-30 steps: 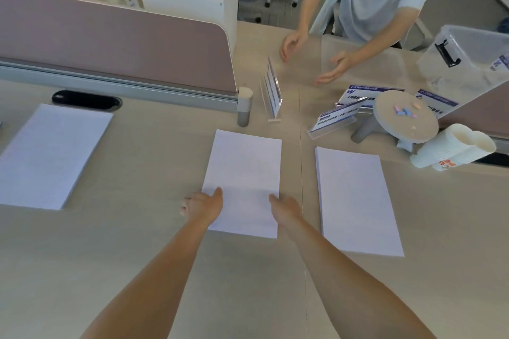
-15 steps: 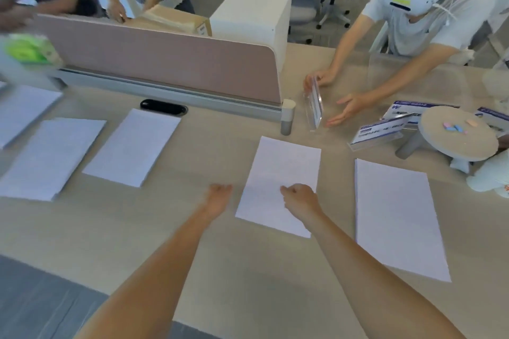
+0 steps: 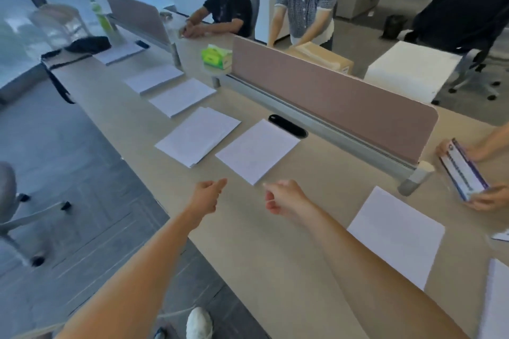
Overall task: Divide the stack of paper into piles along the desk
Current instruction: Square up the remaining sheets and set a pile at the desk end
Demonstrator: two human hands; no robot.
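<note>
Paper lies dealt out in white piles along the desk (image 3: 275, 242) — the nearest pile (image 3: 257, 151) just beyond your knuckles, another pile (image 3: 396, 234) beside your right forearm, more running off to the left. Your left hand (image 3: 206, 197) and right hand (image 3: 283, 198) hover loosely curled, holding nothing (you look between piles). Next, judge which pile needs sheets or squaring; the third pile (image 3: 198, 136) sits fanned, edges uneven.
</note>
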